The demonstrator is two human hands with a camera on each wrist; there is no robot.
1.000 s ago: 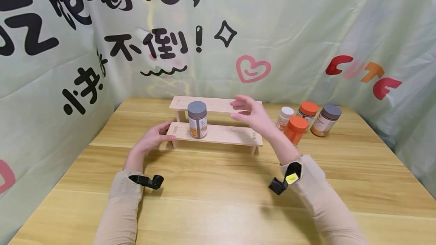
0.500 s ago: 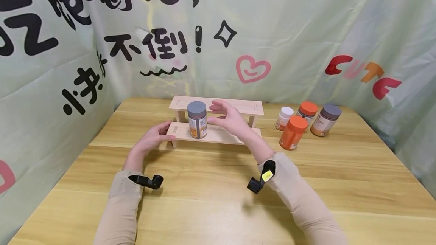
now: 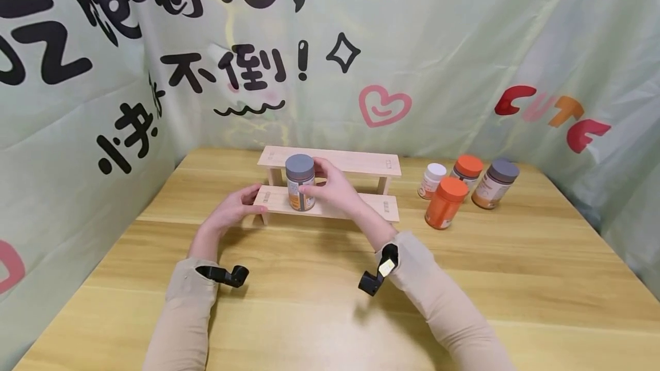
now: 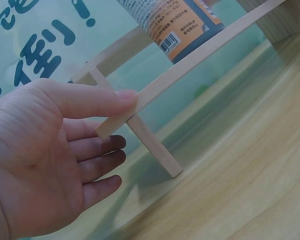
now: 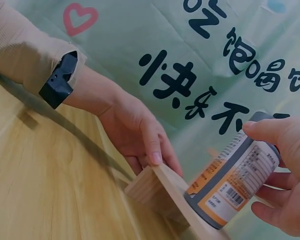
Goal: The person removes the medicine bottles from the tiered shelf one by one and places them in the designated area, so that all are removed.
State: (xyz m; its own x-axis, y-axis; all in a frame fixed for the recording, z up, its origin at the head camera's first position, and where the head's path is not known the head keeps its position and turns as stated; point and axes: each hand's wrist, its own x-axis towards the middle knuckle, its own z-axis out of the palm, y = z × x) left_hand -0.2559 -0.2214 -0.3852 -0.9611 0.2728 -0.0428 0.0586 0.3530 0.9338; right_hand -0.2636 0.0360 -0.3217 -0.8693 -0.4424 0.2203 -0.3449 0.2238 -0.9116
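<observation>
A pill bottle (image 3: 300,183) with a dark grey cap and orange-and-white label stands upright on the lower step of a two-tier wooden shelf (image 3: 356,205). My right hand (image 3: 335,189) holds it from the right, thumb on the label side and fingers curling behind. The right wrist view has this hand (image 5: 290,170) round the bottle (image 5: 237,175), its base on the board. At the lower step's left end, my left hand (image 3: 230,209) grips the board. In the left wrist view, the left thumb (image 4: 102,101) presses on the board's edge, with the other fingers below.
To the shelf's right stand several more bottles: a small white-capped one (image 3: 432,181), an all-orange one (image 3: 446,204), an orange-capped one (image 3: 467,168) and a grey-capped one (image 3: 495,184). A printed cloth (image 3: 454,62) hangs behind the table (image 3: 289,302).
My right hand has moved left from the shelf's right part to the grey-capped pill bottle and taken hold of it. The left hand keeps its grip on the shelf end.
</observation>
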